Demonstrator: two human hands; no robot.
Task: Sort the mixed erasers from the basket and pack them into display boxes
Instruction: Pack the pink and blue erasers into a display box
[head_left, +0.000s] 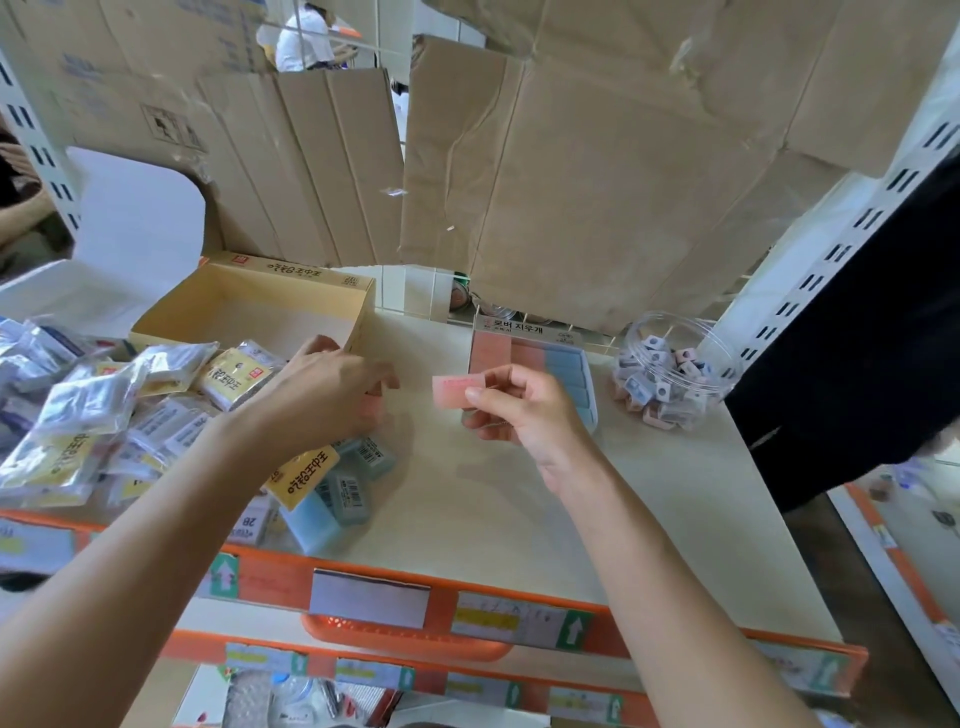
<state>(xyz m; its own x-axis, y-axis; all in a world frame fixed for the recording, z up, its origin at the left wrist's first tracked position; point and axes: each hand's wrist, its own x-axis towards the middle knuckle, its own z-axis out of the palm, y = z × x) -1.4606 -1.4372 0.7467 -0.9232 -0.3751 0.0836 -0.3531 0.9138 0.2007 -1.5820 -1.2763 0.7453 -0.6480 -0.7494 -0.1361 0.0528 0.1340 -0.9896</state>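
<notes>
A person's right hand (519, 410) pinches a pink eraser (457, 391) between thumb and fingers above the desk (467, 519), at 9 o'clock from the display box (524, 328). The blurred left hand (327, 389) curls over the eraser pile (104, 410); its grip cannot be told.

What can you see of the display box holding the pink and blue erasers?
The display box is a small white tray with an upright header card printed in Korean at its back. It sits flat on the pale shelf, left of a clear jar. Inside, neat columns: pink erasers on the left, blue erasers on the right. The right hand, pinching a loose pink eraser, hides its near left corner.
</notes>
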